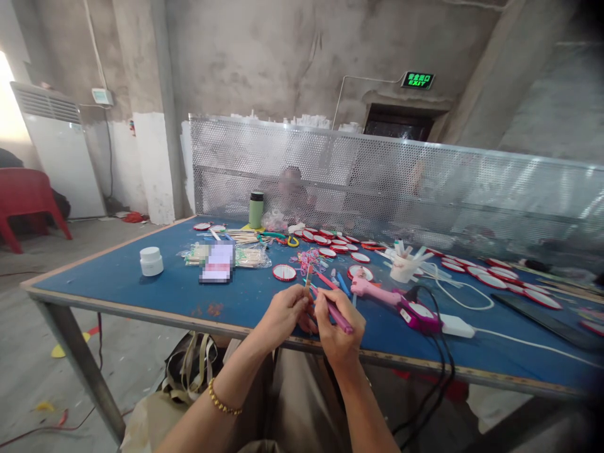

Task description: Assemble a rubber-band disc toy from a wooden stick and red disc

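Blue tabletop (141, 277) is set with a white jar (151, 260) at the left and a bag of wooden sticks (245, 255) beside it. At the front edge a thin wooden stick (308, 277) is pinched upright in the closed left hand (283, 314). A purple rod (340, 318) is gripped in the closed right hand (340, 327), its tip against the stick. No finished joint can be made out, so the work is judged midway. A pink glue gun (377, 292) and loose red-rimmed discs (491, 281) lie to the right.

thin wooden stick (308, 278), upright, pink rod (340, 318) just beside it, slanting down-right
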A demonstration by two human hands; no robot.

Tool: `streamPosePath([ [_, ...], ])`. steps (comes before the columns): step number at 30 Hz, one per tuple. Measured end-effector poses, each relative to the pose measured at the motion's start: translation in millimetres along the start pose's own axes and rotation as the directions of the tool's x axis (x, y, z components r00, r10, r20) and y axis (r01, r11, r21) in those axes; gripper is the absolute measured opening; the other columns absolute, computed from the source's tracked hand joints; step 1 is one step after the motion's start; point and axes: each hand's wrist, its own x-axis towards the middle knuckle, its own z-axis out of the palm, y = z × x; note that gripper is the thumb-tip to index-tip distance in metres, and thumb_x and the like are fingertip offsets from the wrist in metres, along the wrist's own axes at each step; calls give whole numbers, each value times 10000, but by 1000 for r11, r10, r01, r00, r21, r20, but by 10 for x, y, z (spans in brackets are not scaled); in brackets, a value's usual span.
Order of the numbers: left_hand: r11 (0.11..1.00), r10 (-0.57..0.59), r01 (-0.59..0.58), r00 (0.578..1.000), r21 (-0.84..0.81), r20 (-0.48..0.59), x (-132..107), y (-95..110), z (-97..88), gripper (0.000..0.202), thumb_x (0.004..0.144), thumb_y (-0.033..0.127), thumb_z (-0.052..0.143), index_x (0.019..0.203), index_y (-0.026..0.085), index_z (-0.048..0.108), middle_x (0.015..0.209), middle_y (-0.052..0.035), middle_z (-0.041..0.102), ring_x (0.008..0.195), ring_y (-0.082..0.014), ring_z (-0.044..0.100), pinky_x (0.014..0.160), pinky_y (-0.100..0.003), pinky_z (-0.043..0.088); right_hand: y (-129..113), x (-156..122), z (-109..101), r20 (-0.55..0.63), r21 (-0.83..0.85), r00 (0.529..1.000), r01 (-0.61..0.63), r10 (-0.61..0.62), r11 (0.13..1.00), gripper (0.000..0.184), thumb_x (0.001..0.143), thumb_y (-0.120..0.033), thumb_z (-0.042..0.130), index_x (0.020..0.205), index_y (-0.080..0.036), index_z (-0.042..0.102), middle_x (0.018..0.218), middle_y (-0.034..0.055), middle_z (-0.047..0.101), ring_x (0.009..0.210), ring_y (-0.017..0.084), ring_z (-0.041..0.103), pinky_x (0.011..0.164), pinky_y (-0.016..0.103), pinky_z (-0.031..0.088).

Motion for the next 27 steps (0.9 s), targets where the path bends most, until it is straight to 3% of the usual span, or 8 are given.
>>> streamPosePath([
  [27,1000,-9,9,1000,-5,-1,13,-7,1,263,864,428,517,808,171,498,624,7,596,525,-138,616,520,-247,495,15,1,9,-1,37,1000,-6,6,999,85,905,-127,560,896,-189,617,757,8,649,644,118,625,635,241,510],
])
